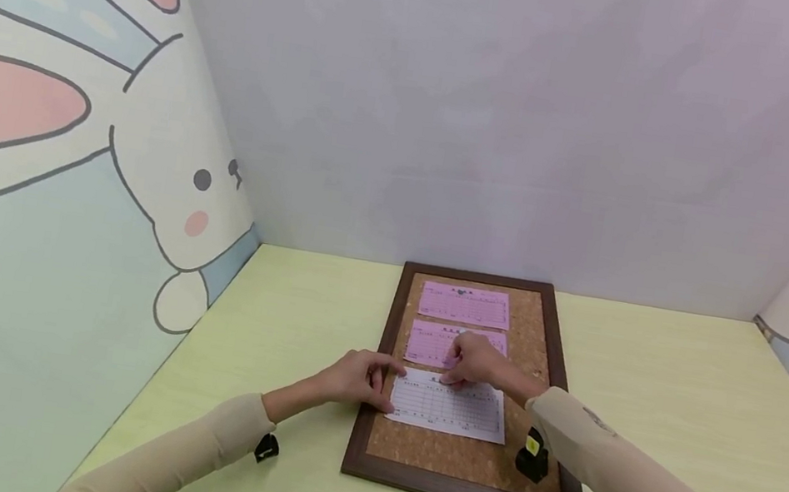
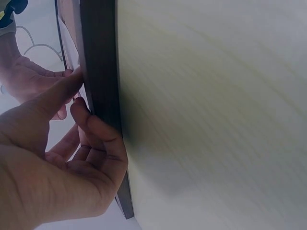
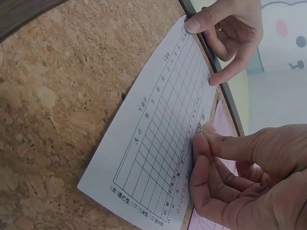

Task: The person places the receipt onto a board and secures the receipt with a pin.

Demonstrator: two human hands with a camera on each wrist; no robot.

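Where the right fingertips [image 3: 204, 139] meet, they are drawn together in a pinch at the top edge of the white form [image 3: 158, 143], near its middle; whether they hold a pin there I cannot tell, since whatever sits between them is hidden; the right hand [image 1: 476, 363] is curled over that edge and also covers part of the middle pink slip [image 1: 429, 345]. At the form's left edge the left hand [image 1: 362, 378] has thumb and forefinger spread and pressed on the two left corners, its other fingers loosely bent beside the frame [image 1: 373, 394]; the left wrist view shows those fingers [image 2: 98, 132] lying against the dark frame edge, holding nothing.

Lying flat on the cork board [image 1: 456, 456], the form is the nearest of three papers; just beyond it is the middle pink slip, and beyond that a second pink slip [image 1: 465, 305] near the far edge of the frame; bare cork shows below the form. Under the board is a pale green table [image 1: 683, 404]; a rabbit drawing [image 1: 168, 189] fills the wall to the left.
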